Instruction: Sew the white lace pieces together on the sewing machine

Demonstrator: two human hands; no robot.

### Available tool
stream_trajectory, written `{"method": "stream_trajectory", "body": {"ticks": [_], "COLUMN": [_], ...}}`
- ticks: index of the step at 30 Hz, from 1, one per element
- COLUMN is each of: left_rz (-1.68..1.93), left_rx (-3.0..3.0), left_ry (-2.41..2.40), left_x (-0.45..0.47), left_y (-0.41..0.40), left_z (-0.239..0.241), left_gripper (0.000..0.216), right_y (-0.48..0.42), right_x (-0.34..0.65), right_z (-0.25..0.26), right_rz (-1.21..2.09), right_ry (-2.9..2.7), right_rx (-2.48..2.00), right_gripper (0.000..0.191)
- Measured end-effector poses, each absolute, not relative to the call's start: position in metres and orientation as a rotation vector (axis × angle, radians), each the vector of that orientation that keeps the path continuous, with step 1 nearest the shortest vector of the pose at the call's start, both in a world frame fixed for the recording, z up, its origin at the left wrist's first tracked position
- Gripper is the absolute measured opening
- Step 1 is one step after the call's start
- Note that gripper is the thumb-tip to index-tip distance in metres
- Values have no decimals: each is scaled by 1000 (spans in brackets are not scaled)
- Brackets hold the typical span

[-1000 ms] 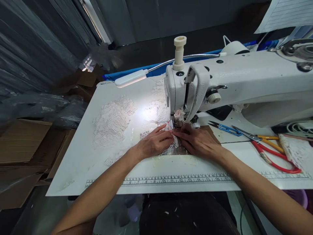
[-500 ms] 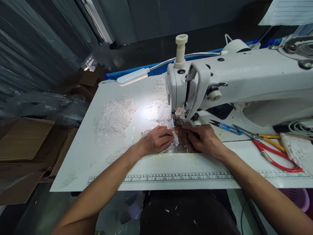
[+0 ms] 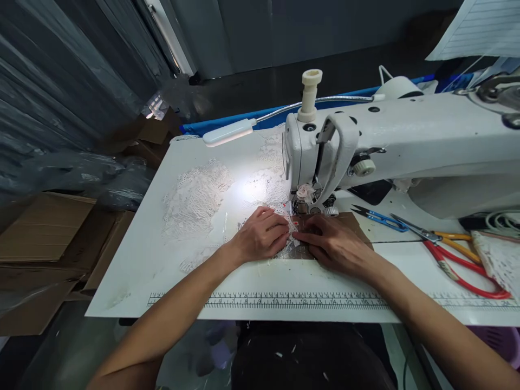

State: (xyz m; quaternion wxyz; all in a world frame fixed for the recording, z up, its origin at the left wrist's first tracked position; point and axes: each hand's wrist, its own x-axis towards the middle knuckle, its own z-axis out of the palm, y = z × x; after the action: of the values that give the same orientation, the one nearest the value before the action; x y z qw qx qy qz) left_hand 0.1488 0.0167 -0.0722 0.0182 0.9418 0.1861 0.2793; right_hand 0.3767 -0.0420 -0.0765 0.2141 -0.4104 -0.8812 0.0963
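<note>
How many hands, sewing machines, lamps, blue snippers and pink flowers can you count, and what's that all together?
Hands: 2 (left hand, right hand)
Sewing machine: 1
Lamp: 1
Blue snippers: 1 pair
Pink flower: 1
Total: 6

Vs. 0.5 s ago: right hand shifted toward left hand; gap between fingertips narrowed. Right index finger now at lace edge beside left fingertips, covering part that lay exposed. Less brown plate visible between hands. Vs. 1.0 s ago: left fingers more folded. View shifted; sewing machine farther right in frame.
</note>
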Motion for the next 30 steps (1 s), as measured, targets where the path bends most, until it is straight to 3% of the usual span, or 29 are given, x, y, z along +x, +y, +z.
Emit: {"method": "stream_trajectory", "body": {"ticks": [15,26,30], "left_rz": [673,627,583], "left_rx": [3144,2977,3001], "left_ry": [698,908,772], "left_x": [149,153,155], "left_y": [15,5,19], "left_z": [-71,-69,-69], "left_gripper": [23,26,26], "right_y": [-45,-45,-44], "right_x": [375,371,366], "right_z": [-77,-74,-76], "right_rz": [212,125,20], "right_ry": [-2455,-2509,-2501], "right_rx": [-1151,-1162,-1216], "right_gripper": [35,37,34]}}
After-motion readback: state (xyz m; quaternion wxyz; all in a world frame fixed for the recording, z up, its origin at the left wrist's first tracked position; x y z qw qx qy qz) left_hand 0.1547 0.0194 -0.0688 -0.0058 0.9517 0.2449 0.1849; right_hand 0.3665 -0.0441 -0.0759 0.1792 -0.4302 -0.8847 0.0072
